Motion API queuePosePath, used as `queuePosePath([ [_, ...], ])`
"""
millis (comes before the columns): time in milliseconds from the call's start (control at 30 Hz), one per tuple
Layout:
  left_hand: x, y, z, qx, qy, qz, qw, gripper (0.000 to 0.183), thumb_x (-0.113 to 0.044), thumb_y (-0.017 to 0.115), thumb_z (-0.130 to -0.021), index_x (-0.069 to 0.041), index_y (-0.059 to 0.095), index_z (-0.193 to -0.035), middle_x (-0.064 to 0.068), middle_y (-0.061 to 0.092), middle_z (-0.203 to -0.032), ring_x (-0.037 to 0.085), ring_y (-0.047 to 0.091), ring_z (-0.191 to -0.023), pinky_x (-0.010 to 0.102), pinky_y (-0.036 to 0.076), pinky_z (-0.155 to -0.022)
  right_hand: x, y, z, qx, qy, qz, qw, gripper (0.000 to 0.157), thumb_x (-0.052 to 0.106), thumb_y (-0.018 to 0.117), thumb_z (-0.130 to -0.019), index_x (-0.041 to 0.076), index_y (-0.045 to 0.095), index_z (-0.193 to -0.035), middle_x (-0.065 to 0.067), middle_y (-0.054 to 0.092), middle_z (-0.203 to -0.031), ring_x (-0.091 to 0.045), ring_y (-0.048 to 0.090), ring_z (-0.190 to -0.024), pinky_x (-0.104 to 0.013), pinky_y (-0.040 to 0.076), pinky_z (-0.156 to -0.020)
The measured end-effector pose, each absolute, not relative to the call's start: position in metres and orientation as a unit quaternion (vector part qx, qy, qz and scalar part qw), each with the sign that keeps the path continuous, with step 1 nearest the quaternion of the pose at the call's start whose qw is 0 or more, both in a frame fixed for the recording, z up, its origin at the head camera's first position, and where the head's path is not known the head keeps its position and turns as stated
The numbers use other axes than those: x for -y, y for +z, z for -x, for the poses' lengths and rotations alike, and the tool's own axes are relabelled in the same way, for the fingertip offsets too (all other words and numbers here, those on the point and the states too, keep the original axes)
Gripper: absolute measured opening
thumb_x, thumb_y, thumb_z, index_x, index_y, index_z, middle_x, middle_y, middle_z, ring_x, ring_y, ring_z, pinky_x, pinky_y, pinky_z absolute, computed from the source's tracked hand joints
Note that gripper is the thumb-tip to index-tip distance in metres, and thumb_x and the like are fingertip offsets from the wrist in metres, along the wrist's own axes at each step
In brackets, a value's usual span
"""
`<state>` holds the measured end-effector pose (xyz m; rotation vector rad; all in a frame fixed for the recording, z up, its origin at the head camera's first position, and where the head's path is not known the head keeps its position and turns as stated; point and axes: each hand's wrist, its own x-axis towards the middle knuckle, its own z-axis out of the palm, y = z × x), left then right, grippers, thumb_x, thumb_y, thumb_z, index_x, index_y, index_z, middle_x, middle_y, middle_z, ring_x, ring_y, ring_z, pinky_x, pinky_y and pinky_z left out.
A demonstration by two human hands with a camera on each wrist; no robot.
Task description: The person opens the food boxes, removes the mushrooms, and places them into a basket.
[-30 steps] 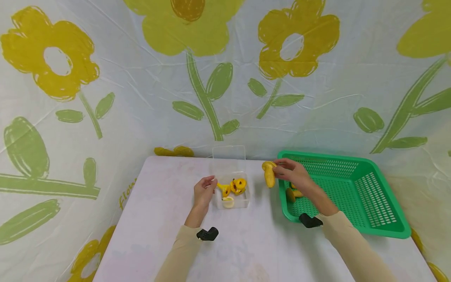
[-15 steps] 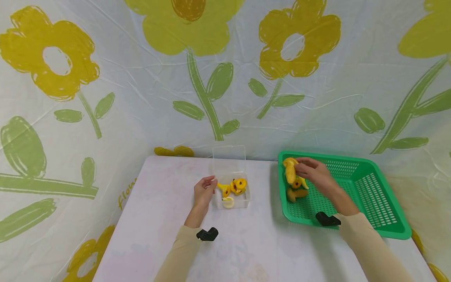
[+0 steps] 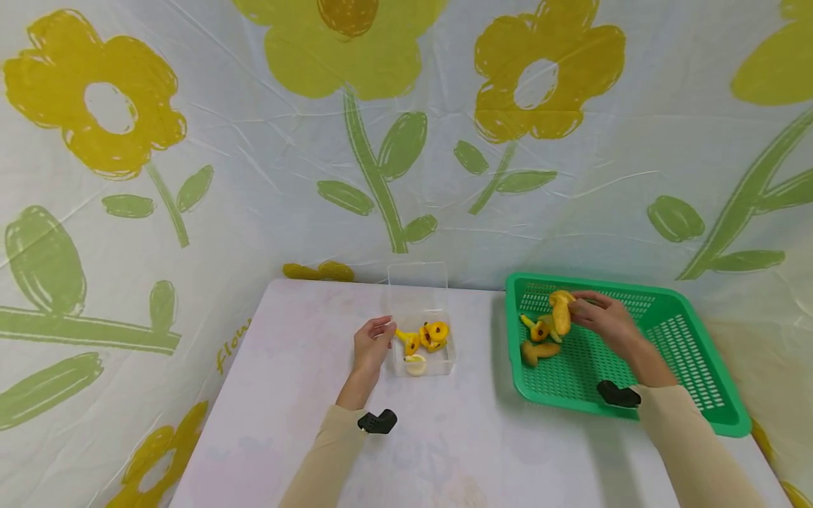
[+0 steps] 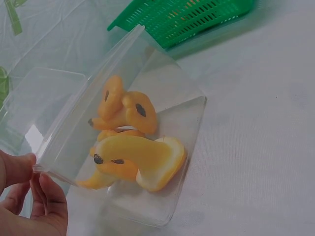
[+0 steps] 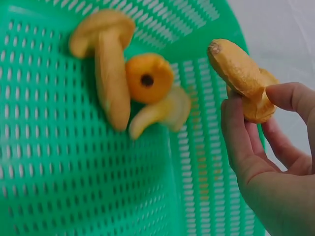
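Right hand (image 3: 602, 321) pinches yellow mushroom (image 3: 561, 315), shifted rightward: now over left part of green basket (image 3: 591, 367), so work moves away from clear box (image 3: 438, 368). Left hand (image 3: 371, 344) pinches clear box near far edge of table (image 3: 444, 455).

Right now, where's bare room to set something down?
Free: table between the forearms, nearer than the box; a narrower strip between box and basket; basket floor right of its mushrooms. Crowded: the basket's left end, and the box, holding more, with the left hand at its rim.
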<state>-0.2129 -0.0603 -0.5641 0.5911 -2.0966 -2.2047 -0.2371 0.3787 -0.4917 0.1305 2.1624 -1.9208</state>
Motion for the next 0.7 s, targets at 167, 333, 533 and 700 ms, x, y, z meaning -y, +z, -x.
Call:
queuePosePath([
  [167, 0.06, -0.564, 0.213, 0.681, -0.706, -0.195, 0.018, 0.026, -0.014, 0.072, -0.097, -0.002, 0.071, -0.12, 0.008, 0.067, -0.102, 0.017, 0.056, -0.082, 0.019, 0.049, -0.066, -0.392, -0.499, 0.24, -0.774, -0.615, -0.06, 0.136, 0.058, 0.021, 0.058, -0.106, -0.008, 0.036, -0.151, -0.004, 0.052, -0.128, 0.0, 0.067, -0.095, -0.029, 0.055, -0.094],
  [333, 0.06, -0.566, 0.214, 0.679, -0.71, -0.188, 0.022, 0.028, -0.012, 0.072, -0.097, 0.002, 0.07, -0.121, 0.01, 0.068, -0.101, 0.015, 0.056, -0.08, 0.019, 0.049, -0.065, -0.406, -0.508, 0.243, -0.805, -0.572, -0.065, 0.147, 0.063, 0.023, 0.054, -0.107, -0.013, 0.03, -0.152, -0.021, 0.045, -0.14, 0.004, 0.064, -0.092, -0.034, 0.054, -0.098],
  [533, 0.06, -0.565, 0.214, 0.676, -0.712, -0.188, 0.023, 0.027, -0.012, 0.072, -0.097, 0.001, 0.07, -0.121, 0.01, 0.066, -0.098, 0.014, 0.055, -0.078, 0.018, 0.048, -0.064, -0.42, -0.518, 0.248, -0.809, -0.559, -0.059, 0.171, 0.05, 0.018, 0.057, -0.105, -0.013, 0.043, -0.142, -0.015, 0.055, -0.123, -0.002, 0.066, -0.092, -0.034, 0.057, -0.092],
  [700, 0.06, -0.563, 0.212, 0.667, -0.723, -0.176, 0.038, 0.027, -0.007, 0.072, -0.096, 0.006, 0.069, -0.12, 0.013, 0.067, -0.097, 0.012, 0.054, -0.077, 0.018, 0.047, -0.063, -0.419, -0.523, 0.25, -0.834, -0.514, -0.051, 0.194, 0.053, 0.012, 0.051, -0.106, -0.02, 0.033, -0.145, -0.038, 0.041, -0.137, -0.011, 0.063, -0.103, -0.035, 0.056, -0.095],
])
